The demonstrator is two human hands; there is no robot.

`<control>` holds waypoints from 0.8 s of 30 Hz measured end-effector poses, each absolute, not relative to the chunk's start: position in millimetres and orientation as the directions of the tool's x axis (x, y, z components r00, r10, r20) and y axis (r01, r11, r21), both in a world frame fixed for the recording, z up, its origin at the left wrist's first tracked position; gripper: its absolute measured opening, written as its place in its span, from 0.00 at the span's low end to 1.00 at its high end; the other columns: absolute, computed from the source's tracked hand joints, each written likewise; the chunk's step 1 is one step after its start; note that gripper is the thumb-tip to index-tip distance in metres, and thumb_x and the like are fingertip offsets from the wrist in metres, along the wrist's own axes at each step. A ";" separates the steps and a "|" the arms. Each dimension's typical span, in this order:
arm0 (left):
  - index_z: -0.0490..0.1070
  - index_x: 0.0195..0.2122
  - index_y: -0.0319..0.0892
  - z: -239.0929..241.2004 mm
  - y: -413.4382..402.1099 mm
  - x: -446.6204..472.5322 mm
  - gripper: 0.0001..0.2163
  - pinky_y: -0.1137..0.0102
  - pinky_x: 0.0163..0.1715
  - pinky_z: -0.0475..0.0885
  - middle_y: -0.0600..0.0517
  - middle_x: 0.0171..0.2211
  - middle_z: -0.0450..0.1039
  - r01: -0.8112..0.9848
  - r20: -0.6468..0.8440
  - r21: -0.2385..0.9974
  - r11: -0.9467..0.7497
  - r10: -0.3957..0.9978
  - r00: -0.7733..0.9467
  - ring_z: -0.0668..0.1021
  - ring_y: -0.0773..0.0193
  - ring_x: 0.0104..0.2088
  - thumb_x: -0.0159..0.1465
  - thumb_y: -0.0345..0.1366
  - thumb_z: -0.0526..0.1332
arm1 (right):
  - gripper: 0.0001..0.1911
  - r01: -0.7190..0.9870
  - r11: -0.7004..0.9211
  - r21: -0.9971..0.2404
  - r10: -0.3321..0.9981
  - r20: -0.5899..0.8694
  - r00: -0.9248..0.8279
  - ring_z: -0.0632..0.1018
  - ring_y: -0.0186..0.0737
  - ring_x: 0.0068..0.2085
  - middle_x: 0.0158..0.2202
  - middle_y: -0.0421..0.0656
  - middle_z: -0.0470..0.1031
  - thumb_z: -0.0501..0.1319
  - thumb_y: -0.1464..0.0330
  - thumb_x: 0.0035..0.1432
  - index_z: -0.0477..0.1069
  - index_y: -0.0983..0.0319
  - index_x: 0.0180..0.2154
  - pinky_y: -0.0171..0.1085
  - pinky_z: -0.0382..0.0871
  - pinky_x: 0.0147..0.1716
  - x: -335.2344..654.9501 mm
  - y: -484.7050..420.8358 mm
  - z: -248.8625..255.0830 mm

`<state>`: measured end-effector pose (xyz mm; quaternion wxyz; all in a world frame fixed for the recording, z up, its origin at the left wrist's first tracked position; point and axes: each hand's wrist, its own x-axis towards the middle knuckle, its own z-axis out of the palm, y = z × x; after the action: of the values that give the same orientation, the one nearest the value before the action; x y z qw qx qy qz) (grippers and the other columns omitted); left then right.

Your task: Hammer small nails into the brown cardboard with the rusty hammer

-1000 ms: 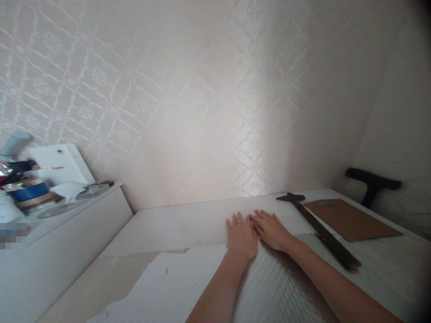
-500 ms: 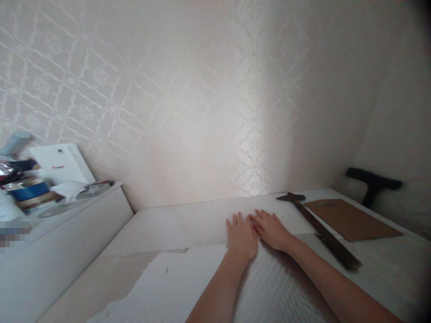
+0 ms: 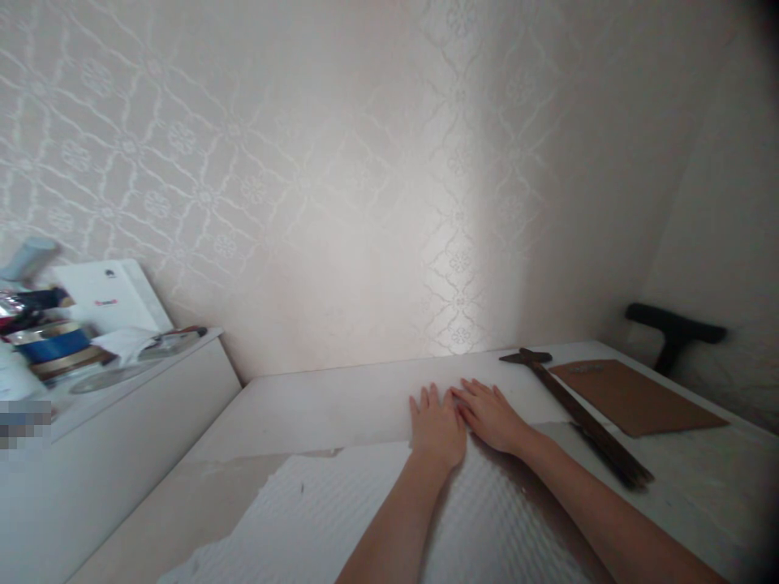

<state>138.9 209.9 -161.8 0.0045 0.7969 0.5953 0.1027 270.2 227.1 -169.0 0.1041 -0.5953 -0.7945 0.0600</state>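
Head view, left side?
White box (image 3: pixel 113 296) on cabinet (image 3: pixel 164 414). Then textured white sheet (image 3: pixel 316 503) on table (image 3: pixel 316 405), partly under both forearms.
Hands?
Left hand (image 3: pixel 436 430), flat, fingers spread. Right hand (image 3: pixel 490 415), flat, fanned, touching left.
Rest?
Hammer (image 3: pixel 575 412), then brown board (image 3: pixel 639 399), same table.

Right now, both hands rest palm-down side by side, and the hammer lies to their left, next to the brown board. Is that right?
Not quite: the head view shows the hammer to the right of the left hand and right hand, not to their left. The rest stands, including the brown board beside it.
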 end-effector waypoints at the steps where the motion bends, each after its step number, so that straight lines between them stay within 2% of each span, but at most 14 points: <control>1: 0.58 0.63 0.42 -161.5 209.9 138.9 0.22 0.49 0.61 0.54 0.39 0.64 0.55 0.948 0.158 0.131 -0.290 0.950 0.269 0.59 0.48 0.64 0.69 0.39 0.42 | 0.26 0.934 0.283 -0.218 0.959 0.091 -0.269 0.56 0.55 0.65 0.65 0.54 0.55 0.43 0.66 0.65 0.60 0.63 0.62 0.59 0.49 0.60 270.1 227.2 -169.1; 24: 0.57 0.63 0.41 -160.6 209.7 139.5 0.23 0.49 0.61 0.53 0.39 0.64 0.55 0.947 0.150 0.138 -0.289 0.952 0.268 0.58 0.47 0.64 0.69 0.38 0.42 | 0.26 0.939 0.287 -0.190 0.958 0.081 -0.276 0.56 0.56 0.65 0.65 0.54 0.55 0.43 0.66 0.65 0.60 0.63 0.62 0.58 0.51 0.59 270.9 228.4 -169.2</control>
<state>139.5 209.7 -160.6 0.0104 0.7963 0.5961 0.1021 270.9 228.4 -169.2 0.0897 -0.5949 -0.7970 0.0521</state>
